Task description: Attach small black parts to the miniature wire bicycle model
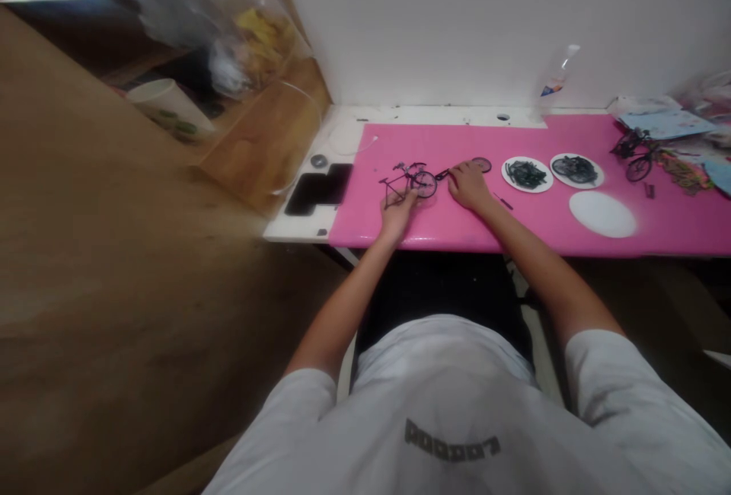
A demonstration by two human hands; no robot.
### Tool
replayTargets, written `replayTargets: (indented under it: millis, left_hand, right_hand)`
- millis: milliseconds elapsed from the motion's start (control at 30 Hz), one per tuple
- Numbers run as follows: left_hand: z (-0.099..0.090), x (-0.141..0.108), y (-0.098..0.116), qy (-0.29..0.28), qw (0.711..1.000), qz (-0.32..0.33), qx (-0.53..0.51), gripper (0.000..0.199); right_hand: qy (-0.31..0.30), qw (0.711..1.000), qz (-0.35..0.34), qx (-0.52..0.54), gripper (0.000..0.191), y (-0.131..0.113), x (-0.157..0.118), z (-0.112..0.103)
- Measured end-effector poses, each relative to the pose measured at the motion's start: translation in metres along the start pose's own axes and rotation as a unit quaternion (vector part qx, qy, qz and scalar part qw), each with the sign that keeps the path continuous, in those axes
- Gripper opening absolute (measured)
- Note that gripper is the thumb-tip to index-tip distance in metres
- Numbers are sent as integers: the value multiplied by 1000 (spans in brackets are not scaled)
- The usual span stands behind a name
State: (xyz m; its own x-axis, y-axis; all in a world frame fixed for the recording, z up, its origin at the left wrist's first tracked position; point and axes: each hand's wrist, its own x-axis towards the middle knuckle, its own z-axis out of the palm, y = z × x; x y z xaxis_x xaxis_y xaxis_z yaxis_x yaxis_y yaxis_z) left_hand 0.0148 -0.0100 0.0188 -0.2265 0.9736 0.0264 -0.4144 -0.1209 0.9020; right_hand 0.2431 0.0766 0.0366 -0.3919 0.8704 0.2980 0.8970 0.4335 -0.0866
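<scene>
My left hand (400, 212) is closed on a small dark model bicycle frame (395, 189), which has a spoked wheel (424, 184) at its right end and handlebars above it. My right hand (469, 184) lies over the pink mat, its fingers at a small dark part (442, 174); whether it grips that part I cannot tell. Just past those fingers is a loose spoked wheel (483, 165). A thin dark rod (503, 202) rests on the mat beside my right wrist.
The pink mat (531, 228) covers most of the white table. White plates hold dark small parts (526, 174) and wheels (576, 169); a bare white plate (602, 214) is nearer. Another model bicycle (636, 156) stands far right. Dark phone-like slabs (317, 189) lie left. A clear bottle (560, 72) stands behind.
</scene>
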Motion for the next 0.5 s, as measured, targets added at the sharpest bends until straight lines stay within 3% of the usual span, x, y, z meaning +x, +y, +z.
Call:
replayTargets:
  millis: [267,500]
  left_hand:
    - [0,1,-1,-1,1000,6,5,35]
    - [1,-1,2,0,1000,-6,-4,28]
  right_hand:
    - [40,999,17,33,48,-3,-4,-6]
    - [82,988,91,93,43,-5,-4,-3]
